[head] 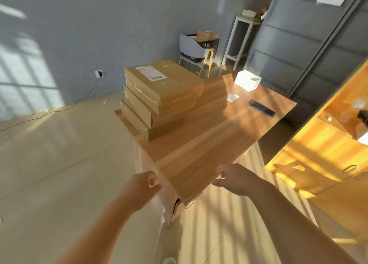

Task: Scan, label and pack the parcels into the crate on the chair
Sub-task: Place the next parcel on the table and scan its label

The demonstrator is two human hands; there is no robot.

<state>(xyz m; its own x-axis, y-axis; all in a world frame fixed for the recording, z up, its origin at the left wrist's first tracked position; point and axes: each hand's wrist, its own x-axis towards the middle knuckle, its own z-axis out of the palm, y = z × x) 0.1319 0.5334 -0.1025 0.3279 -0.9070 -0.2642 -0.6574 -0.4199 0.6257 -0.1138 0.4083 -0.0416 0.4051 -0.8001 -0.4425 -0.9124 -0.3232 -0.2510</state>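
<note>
Three brown cardboard parcels (159, 96) lie stacked at the far left end of a wooden table (209, 140); the top one carries a white shipping label (151, 73). A dark phone-like scanner (262, 109) rests on the table's right side. Behind the table stands a white chair (194, 48) holding a black wire crate (209, 44) with a parcel (207, 34) in it. My left hand (142, 187) hovers by the table's near left corner, fingers loosely curled, empty. My right hand (232, 177) hovers at the near edge, fingers apart, empty.
A white box (248, 81) and a small white pad (233, 97) sit on the table's far right. A wooden cabinet (328, 144) stands to the right, a white side table (242, 38) behind, and a cable (59, 110) runs along the floor from a wall socket.
</note>
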